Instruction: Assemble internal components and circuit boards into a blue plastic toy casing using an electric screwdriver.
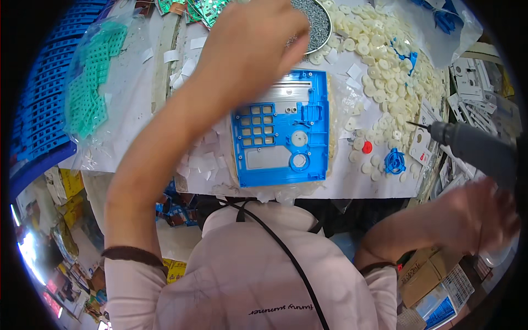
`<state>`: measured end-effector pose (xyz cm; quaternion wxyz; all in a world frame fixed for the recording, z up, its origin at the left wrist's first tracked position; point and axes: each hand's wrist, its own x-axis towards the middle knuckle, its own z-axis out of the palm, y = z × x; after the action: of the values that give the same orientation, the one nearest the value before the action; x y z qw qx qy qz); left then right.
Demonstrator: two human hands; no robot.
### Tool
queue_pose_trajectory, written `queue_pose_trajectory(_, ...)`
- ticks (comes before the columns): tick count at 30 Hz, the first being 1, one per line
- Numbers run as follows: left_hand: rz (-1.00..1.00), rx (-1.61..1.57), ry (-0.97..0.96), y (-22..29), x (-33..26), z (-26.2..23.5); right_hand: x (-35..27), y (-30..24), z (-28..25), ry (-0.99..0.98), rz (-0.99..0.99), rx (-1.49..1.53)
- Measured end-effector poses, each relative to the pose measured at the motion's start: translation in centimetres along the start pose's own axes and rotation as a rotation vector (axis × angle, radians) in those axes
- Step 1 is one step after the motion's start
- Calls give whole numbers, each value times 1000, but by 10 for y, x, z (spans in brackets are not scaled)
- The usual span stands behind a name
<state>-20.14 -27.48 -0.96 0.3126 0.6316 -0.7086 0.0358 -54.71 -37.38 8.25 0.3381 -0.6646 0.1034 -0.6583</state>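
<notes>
Fingers of my left hand [250, 41] looked bunched, blurred; right hand [484, 217] gripped the screwdriver [467, 146]; centre-frame blue panel [281, 129] (light, stiff) suited edge holds.

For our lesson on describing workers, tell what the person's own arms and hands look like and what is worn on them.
Both hands, left hand and right hand, are bare, without gloves, rings or a watch that can be seen. The forearms are uncovered; short pale pink sleeves with dark brown cuffs end near the elbows.

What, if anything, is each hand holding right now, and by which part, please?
The right hand grips the grey power screwdriver by its rear body. The left hand reaches toward the screw dish; whether it holds anything cannot be told.
</notes>
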Motion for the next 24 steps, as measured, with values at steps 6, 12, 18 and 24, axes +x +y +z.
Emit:
queue_pose_trajectory(6,-49,202,-297,-40,50,28,23,72,44,-587,533,379)
queue_pose_trajectory(12,-68,269,-129,-55,46,37,3,65,100,-543,556,275)
queue_pose_trajectory(18,-53,225,-171,-69,57,34,13,54,97,-694,602,407)
queue_pose_trajectory(24,64,12,-89,-16,10,-2,-15,27,104,-463,626,355)
